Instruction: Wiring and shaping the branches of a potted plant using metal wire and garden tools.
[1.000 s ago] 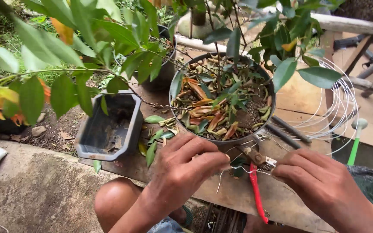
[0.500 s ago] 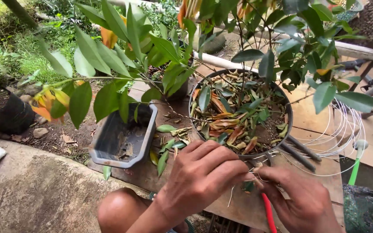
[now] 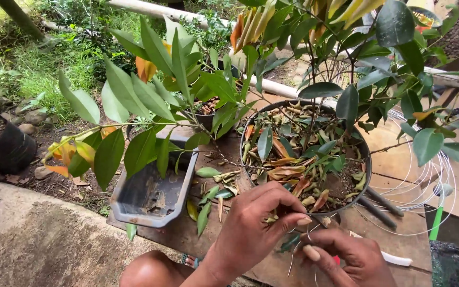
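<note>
**Two hands pinching thin wire at the pot's near rim**

Much is getting lost here. The wire (image 3: 308, 232) is showing only as a pale, hair-thin strand between the fingertips, and its ends are fading out against the board (image 3: 399, 239) below. The right hand (image 3: 346, 258) is running off the bottom edge, with a red handle (image 3: 336, 260) barely peeking out beneath it. Leaves are screening the far side of the pot (image 3: 365, 159).

The left hand (image 3: 258, 223) is curling its fingers together, thumb and forefinger pressing on the wire just at the pot's near rim. The right hand's fingers are bunching closed just below, thumb raised toward the same strand; whether they are truly clamping it is hard to tell.

Right of the fingers, a wire coil (image 3: 426, 191) is lying on the board. Left of them, a grey tray (image 3: 150, 196) is sitting empty-looking, dirt-stained.
</note>
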